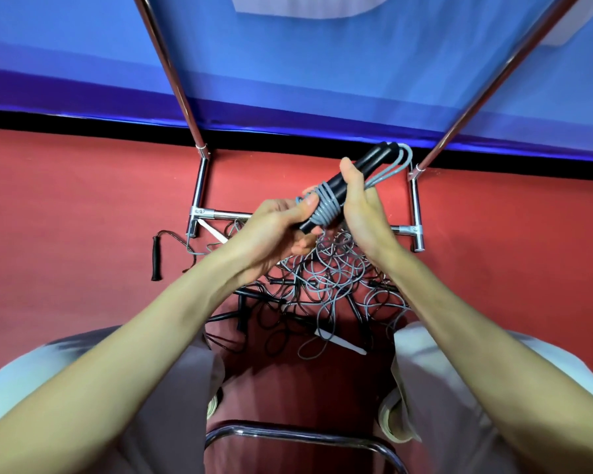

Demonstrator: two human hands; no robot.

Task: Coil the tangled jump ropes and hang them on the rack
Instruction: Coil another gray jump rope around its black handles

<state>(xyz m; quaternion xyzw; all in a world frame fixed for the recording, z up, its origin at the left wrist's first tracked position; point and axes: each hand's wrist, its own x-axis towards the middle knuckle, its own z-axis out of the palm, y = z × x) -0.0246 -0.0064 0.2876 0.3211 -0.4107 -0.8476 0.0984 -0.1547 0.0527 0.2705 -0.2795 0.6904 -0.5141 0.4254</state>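
Rope is nearly wrapped around its black handles, up at twelve o'clock. Right hand grips the handles; left hand pinches the gray cord. Pile of tangled ropes waits at six o'clock. Rack holds nothing yet.

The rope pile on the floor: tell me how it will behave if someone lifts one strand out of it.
The rope pile looks floppy: its thin grey and black cords lie in loose overlapping loops. Lifting one strand would probably drag its neighbours along, since the loops cross many times. The black handle lying apart at the left would likely trail behind and swing.
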